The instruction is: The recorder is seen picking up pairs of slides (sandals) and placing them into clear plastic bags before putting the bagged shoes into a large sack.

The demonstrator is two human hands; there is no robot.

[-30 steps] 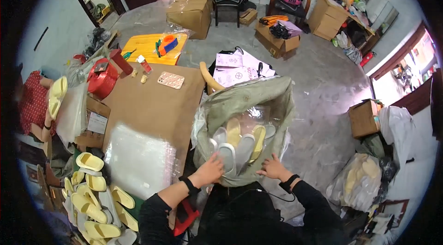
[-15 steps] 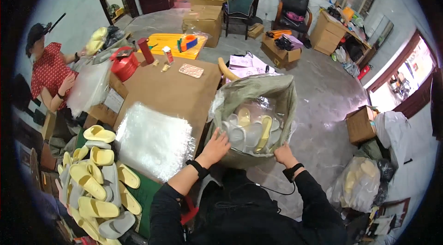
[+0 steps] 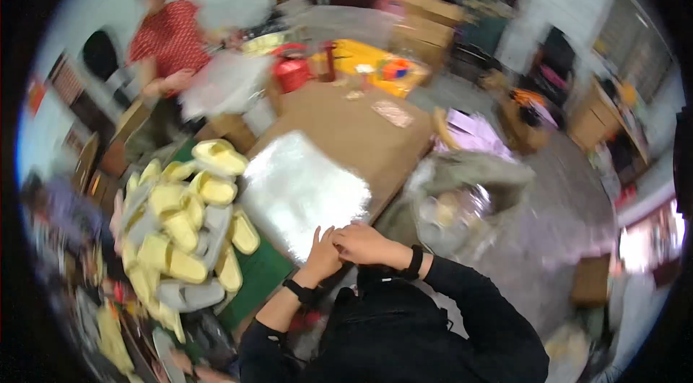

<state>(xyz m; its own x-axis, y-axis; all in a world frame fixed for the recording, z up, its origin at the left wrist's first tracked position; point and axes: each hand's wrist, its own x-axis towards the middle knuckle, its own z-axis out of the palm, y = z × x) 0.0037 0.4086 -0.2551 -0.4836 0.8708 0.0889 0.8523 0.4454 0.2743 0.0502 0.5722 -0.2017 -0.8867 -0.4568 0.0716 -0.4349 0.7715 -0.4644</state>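
My left hand [image 3: 321, 257] and my right hand [image 3: 364, 244] meet and touch each other at the near corner of a stack of clear plastic bags [image 3: 303, 192]. The stack lies on a brown cardboard tabletop [image 3: 354, 130]. Both hands have curled fingers, and the blur hides whether they pinch a bag. To the right of my hands stands an open grey-green sack [image 3: 462, 195] with pale slippers in clear wrap inside. Both wrists wear black bands below black sleeves.
A heap of yellow and grey slippers [image 3: 180, 231] lies at my left. A person in a red shirt [image 3: 170, 44] works at the table's far left. A red container [image 3: 292, 72] and a yellow board [image 3: 368, 69] sit at the far end, with cardboard boxes [image 3: 433, 11] beyond.
My hands have left the sack's opening and come together at the plastic bag stack. The view has swung left, bringing the slipper heap and the person in red closer to the centre.
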